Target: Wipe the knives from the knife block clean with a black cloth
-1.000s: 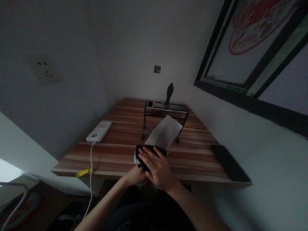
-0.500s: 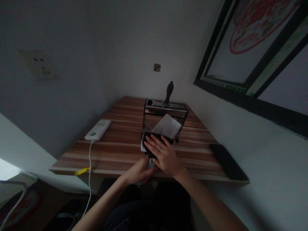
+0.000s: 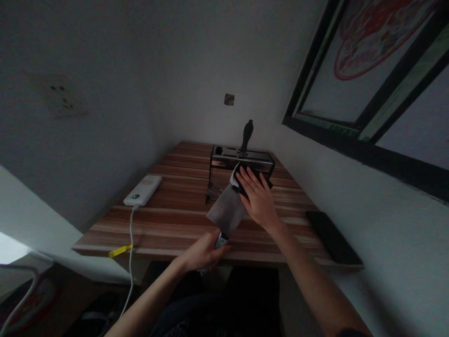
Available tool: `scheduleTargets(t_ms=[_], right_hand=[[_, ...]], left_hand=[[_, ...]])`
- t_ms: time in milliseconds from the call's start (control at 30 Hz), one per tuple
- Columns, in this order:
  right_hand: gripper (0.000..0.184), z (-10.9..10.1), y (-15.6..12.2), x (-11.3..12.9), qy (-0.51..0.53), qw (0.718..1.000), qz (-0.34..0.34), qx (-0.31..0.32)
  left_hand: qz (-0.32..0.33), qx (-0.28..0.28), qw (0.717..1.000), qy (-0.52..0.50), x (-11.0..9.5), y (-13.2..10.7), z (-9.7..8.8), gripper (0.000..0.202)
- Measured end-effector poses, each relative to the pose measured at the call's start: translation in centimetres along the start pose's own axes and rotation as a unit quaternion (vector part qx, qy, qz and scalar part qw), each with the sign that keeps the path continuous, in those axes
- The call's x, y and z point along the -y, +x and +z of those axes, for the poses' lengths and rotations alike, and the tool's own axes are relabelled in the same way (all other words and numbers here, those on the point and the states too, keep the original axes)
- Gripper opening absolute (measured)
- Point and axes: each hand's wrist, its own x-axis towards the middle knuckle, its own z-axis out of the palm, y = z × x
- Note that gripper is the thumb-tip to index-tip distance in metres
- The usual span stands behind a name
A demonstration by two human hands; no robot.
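My left hand (image 3: 202, 250) is closed round the handle of a cleaver (image 3: 227, 209), whose broad grey blade points up and away over the table. My right hand (image 3: 258, 196) presses a black cloth (image 3: 268, 183) with a white edge against the far end of the blade, fingers lying flat over it. Under that hand the blade's tip is hidden. Just behind stands a knife rack (image 3: 229, 152) with a metal top and dark frame. A black handle (image 3: 247, 135) sticks up out of its top.
On the striped wooden table (image 3: 175, 187), a white power bank (image 3: 143, 189) with a cable lies left. Near the front edge is a yellow strip (image 3: 120, 250). A black phone (image 3: 334, 236) lies at the right edge. Walls close in the back and right.
My right hand has slid the cloth from near the cleaver's handle up and away toward the blade's far end, uncovering the lower blade. My left hand has barely moved.
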Motion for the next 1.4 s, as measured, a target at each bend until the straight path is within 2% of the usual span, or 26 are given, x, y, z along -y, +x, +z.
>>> scheduleTargets(t_ms=[133,333,633,733,900,1033,1167,1300,1400], right_hand=[[0.053,-0.3,0.2,-0.3,-0.01,0.999,0.024,-0.021],[0.054,-0.1,-0.1,1.0,-0.006,0.999,0.038,-0.034],[0.059,0.9,-2.6,5.9,0.042,0.999,0.008,0.029],[0.062,1.2,-3.6,7.6,0.061,0.997,-0.007,0.051],[0.061,1.3,-4.2,8.7,0.095,0.993,-0.003,0.066],[0.06,1.2,-4.5,9.0,0.117,0.989,-0.015,0.084],[0.06,1.0,-5.1,9.7,0.138,0.986,-0.028,0.094],[0.06,1.1,-5.7,10.4,0.153,0.984,-0.031,0.092],[0.059,1.2,-5.8,10.4,0.149,0.984,-0.035,0.091]], left_hand=[[-0.002,-0.001,1.0,0.012,-0.1,-0.1,0.0,0.025],[-0.004,0.007,1.0,-0.004,-0.2,-0.1,0.0,0.023],[0.002,-0.005,1.0,-0.01,-0.1,0.1,0.1,0.018],[-0.006,-0.001,1.0,-0.006,0.0,0.1,0.2,0.009],[-0.014,-0.002,1.0,-0.01,0.1,0.2,0.1,0.006],[-0.013,-0.002,1.0,-0.027,0.2,0.2,0.2,0.012],[-0.026,-0.018,0.999,0.025,1.0,0.0,0.1,0.014],[0.029,-0.046,0.994,0.093,2.0,-0.3,-0.3,0.029],[0.035,-0.043,0.992,0.111,2.5,-0.4,-0.4,0.038]])
